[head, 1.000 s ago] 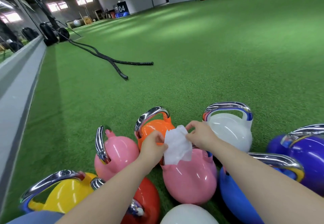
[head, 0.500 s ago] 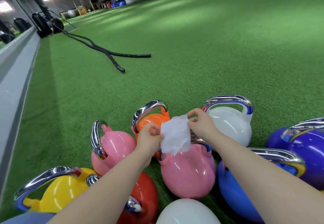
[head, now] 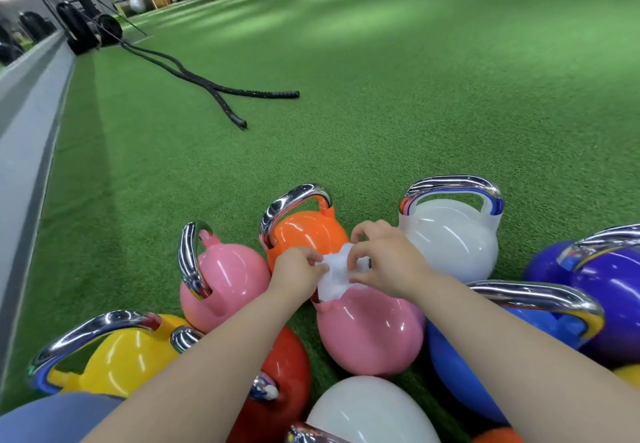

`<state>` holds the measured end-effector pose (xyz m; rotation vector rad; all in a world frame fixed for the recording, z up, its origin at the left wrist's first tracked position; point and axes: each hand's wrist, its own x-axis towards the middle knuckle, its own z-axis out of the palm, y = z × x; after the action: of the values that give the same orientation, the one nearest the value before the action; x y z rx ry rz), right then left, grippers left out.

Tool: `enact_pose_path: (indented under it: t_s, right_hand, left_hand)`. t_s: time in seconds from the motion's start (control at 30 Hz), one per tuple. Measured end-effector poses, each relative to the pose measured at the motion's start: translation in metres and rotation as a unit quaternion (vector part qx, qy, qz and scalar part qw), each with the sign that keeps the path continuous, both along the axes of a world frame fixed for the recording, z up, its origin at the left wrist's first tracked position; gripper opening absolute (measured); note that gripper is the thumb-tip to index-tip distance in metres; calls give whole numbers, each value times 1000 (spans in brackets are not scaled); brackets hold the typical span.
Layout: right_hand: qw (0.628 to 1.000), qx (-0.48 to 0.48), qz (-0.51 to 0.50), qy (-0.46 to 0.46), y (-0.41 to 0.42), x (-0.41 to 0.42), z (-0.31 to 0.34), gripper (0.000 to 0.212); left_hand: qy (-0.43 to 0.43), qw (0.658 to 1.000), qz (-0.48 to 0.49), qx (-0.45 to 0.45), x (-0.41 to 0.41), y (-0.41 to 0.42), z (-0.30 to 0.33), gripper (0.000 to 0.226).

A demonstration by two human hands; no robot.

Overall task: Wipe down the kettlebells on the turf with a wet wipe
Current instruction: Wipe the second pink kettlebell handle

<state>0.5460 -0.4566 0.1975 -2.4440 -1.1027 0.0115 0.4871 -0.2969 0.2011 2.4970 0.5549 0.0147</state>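
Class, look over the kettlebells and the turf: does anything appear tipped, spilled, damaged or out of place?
Nothing stands out. Both hands, left hand and right hand, pinch the wet wipe above the pink kettlebell.

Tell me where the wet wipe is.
Head view, lower centre: the wet wipe is bunched between the left hand and right hand, over the pink kettlebell.

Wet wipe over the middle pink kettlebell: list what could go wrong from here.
1. Both the left hand and the right hand pinch the bunched wet wipe; pulling apart could tear it.
2. The pink kettlebell sits packed against the blue kettlebell and orange kettlebell, so fingers may get squeezed between them.
3. Bunched, the wipe may cover little surface.
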Motion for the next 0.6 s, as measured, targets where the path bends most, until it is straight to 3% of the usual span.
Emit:
enact_pose_path:
  t_s: [0.17,0.23,0.6]
  right_hand:
    - [986,-92,55,-126,1,-7,-5,30]
    - [982,-97,49,-157,1,-9,-6,26]
    - [968,-130,70,-202,0,-15,-9,19]
  left_hand:
    - [-21,995,-80,52,1,-2,4,37]
    - [-24,993,-105,57,1,-4,5,35]
    - [0,991,-115,74,2,-5,3,29]
